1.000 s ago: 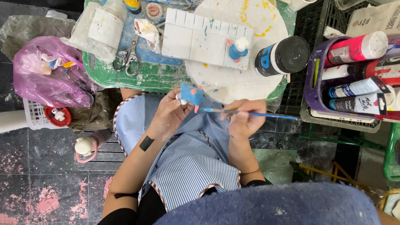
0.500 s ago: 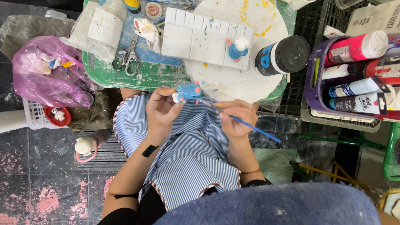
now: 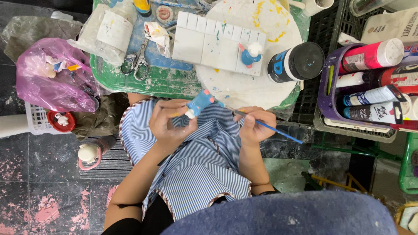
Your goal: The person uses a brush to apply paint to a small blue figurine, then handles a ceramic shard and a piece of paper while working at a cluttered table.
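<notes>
While the person sat over a striped apron (image 3: 196, 169), the left hand (image 3: 170, 124) pinched a small blue figurine (image 3: 199, 103) between fingertips, just above the lap, at six o'clock from the white palette (image 3: 204, 45). The right hand (image 3: 254, 126), at three o'clock from the figurine, was closed around a thin blue paintbrush (image 3: 278, 129), its tip touching the figurine. The figurine looked light, rigid and probably brittle, with wet paint; holding it by its unpainted white end seemed safest.

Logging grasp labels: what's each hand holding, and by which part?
Left hand grips a small blue-and-white figurine by its lower white end, fingertips around it. Right hand pinches a blue paintbrush near the bristle end, handle trailing right.
</notes>
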